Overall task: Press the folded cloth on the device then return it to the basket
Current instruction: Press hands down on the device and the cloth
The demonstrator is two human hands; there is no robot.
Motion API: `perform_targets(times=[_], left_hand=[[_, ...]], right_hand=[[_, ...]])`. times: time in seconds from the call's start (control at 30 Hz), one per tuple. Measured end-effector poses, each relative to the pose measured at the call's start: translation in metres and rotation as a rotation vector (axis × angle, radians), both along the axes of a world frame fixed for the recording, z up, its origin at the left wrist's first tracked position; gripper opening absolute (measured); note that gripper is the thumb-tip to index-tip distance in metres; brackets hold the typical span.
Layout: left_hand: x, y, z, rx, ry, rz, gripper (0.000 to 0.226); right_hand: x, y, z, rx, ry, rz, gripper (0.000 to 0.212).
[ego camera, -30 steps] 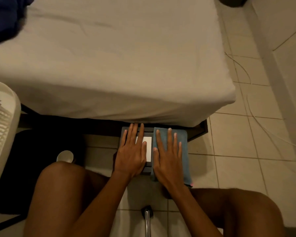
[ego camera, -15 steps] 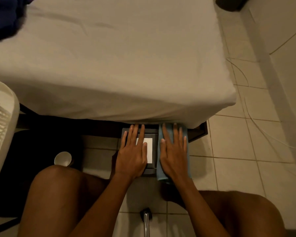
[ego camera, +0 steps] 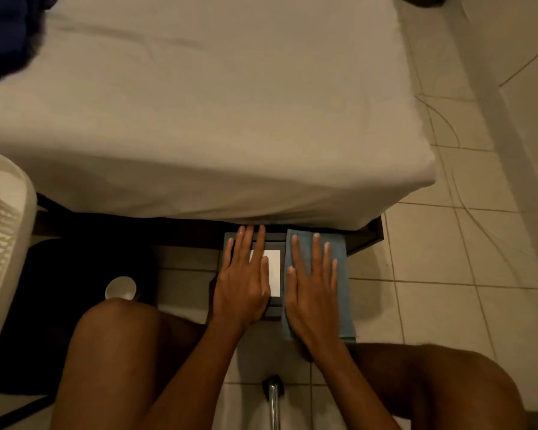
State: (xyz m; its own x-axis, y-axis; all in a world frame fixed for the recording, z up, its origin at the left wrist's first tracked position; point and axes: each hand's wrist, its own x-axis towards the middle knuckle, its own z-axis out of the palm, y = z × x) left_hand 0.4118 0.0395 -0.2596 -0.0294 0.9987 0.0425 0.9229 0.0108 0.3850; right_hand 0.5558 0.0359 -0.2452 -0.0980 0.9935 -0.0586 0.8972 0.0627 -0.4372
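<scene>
Head view, looking down between the person's bare knees at a tiled floor (ego camera: 432,243). A flat dark device (ego camera: 275,308) with a white rectangular panel (ego camera: 274,271) lies on the floor at the edge of a bed (ego camera: 199,119) covered by a pale sheet. The left hand (ego camera: 243,283) lies flat and open, palm down, on the left part of the device, its fingers extended and partly covering the white panel. The right hand (ego camera: 311,290) likewise lies flat and open, fingers spread, pressing on the folded blue cloth (ego camera: 343,274). The cloth covers the right side of the device, and its right edge reaches past the hand; how far it overhangs the device cannot be told. A white slatted laundry basket (ego camera: 3,243) stands at the left edge, well apart from the cloth. A small round white cap-like object (ego camera: 121,288) rests on a dark mat (ego camera: 59,290) near the left knee. A dark blue fabric (ego camera: 7,32) lies on the bed's far left corner. A chrome tube (ego camera: 273,401) shows at the bottom centre.
</scene>
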Motion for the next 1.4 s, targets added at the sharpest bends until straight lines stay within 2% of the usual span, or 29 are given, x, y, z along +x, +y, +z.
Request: perform_targets(times=[0.07,0.23,0.37,0.53,0.7,0.87,1.07,1.27,1.4], left_hand=[[-0.001,0.000,0.000,-0.010,-0.004,-0.003,0.057],[0.001,0.001,-0.003,0.021,-0.017,0.018,0.057],[0.000,0.001,-0.004,0.004,-0.031,0.036,0.055],[0.001,0.000,-0.004,0.000,-0.051,0.019,0.057],[-0.001,0.000,-0.006,0.003,-0.050,0.001,0.056],[0.000,0.001,-0.005,-0.006,-0.036,0.006,0.056],[0.001,0.002,-0.003,-0.005,0.004,0.003,0.056],[0.000,0.002,-0.004,-0.011,0.010,0.008,0.057],[0.000,0.002,-0.002,-0.015,0.007,0.006,0.057]], right_hand=[[-0.005,-0.013,-0.002,-0.017,-0.013,0.017,0.057],[-0.002,0.024,0.001,-0.022,-0.001,0.047,0.056],[-0.002,-0.012,0.000,-0.031,-0.022,0.057,0.056],[-0.002,0.008,0.002,-0.041,0.004,0.082,0.055],[0.000,-0.016,0.001,-0.073,0.010,0.079,0.056],[-0.005,0.010,0.001,-0.043,0.018,0.047,0.055],[0.002,-0.041,0.003,-0.052,-0.007,0.035,0.056],[-0.003,0.003,0.001,-0.031,-0.026,-0.009,0.056],[0.004,-0.036,-0.002,-0.060,-0.015,-0.009,0.058]])
